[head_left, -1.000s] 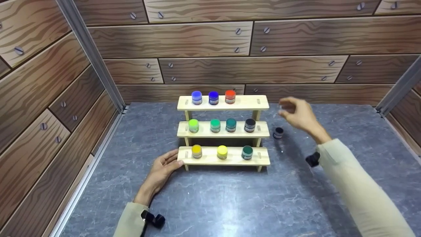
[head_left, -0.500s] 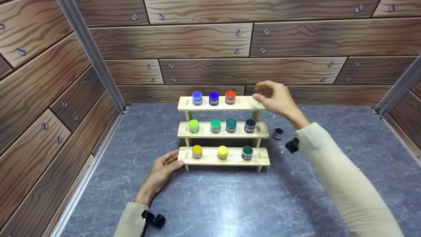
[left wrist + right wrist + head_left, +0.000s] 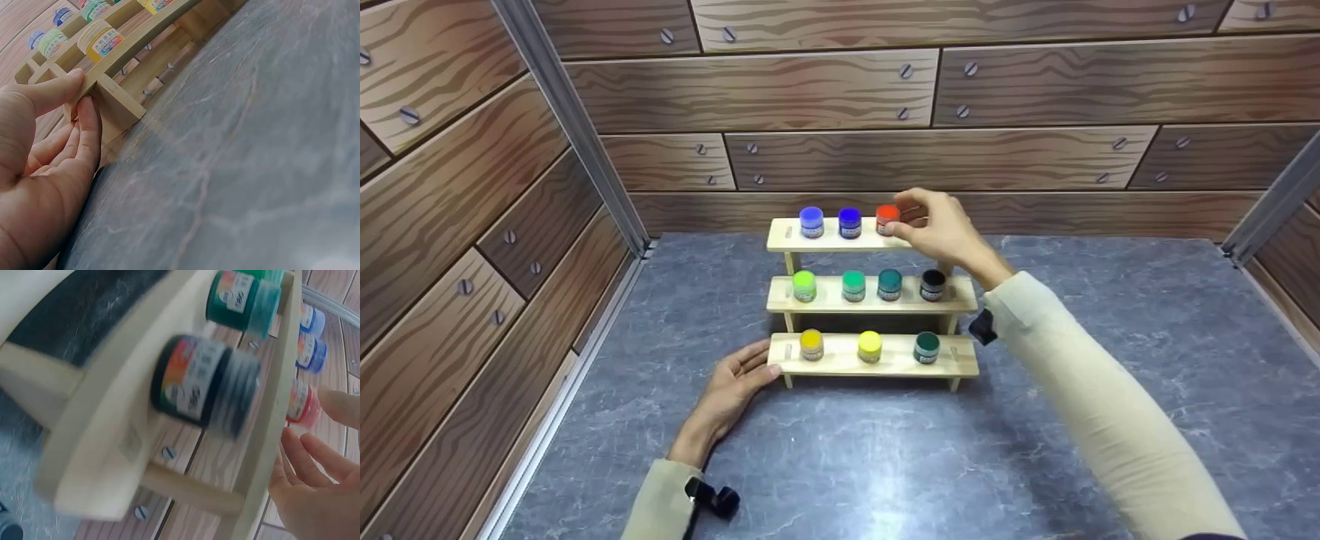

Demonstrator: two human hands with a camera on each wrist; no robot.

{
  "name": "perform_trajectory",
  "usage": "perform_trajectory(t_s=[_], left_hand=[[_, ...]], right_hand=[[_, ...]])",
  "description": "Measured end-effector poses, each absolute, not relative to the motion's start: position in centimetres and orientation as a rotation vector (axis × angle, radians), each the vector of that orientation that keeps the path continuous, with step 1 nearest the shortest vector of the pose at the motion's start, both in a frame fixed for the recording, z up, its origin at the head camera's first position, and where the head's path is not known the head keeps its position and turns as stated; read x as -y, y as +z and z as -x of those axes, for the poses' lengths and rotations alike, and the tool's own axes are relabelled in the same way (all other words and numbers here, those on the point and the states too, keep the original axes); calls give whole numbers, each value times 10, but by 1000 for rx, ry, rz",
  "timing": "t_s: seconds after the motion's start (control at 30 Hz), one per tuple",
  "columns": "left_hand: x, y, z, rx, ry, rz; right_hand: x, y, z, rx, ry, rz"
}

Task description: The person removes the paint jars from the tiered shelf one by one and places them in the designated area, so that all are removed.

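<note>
My left hand (image 3: 733,381) grips the left end of the wooden three-step rack (image 3: 896,365), thumb on top and fingers beneath; the left wrist view shows this close up. On the top step, my right hand (image 3: 943,227) is at the right side of a red paint jar (image 3: 888,216), thumb tip in front of it and fingers loosely bent. The right wrist view shows the red jar (image 3: 299,402) between thumb and fingertips, without a clear closed pinch. Left of it stand a dark blue jar (image 3: 850,223) and a light blue jar (image 3: 811,222).
The middle step bears light green (image 3: 804,286), green (image 3: 853,286), teal (image 3: 889,285) and black jars (image 3: 932,285). Orange-yellow (image 3: 811,344), yellow (image 3: 869,346) and dark green jars (image 3: 927,347) stand on the bottom step. Another dark jar (image 3: 8,526) sits on the tabletop. Wood-patterned walls stand behind and left.
My right hand has moved left from beside the rack, over the top step, to the red jar. Its forearm now hides the dark jar on the tabletop. My left hand stays put.
</note>
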State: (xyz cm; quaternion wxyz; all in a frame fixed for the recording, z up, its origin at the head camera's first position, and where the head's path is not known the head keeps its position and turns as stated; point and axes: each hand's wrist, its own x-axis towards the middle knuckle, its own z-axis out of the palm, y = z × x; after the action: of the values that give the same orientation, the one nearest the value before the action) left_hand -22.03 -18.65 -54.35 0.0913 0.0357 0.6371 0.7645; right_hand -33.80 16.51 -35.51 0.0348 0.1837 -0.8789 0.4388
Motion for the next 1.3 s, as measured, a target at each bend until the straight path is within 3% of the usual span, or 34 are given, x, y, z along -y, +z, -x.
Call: perform_trajectory(t_s=[0.6, 1.3], left_hand=[[186, -544, 220, -1875, 2277, -101], [188, -543, 220, -1879, 2267, -117]], right_hand=[[-161, -366, 336, 2606, 1349, -515], [-250, -359, 320, 2577, 1306, -349]])
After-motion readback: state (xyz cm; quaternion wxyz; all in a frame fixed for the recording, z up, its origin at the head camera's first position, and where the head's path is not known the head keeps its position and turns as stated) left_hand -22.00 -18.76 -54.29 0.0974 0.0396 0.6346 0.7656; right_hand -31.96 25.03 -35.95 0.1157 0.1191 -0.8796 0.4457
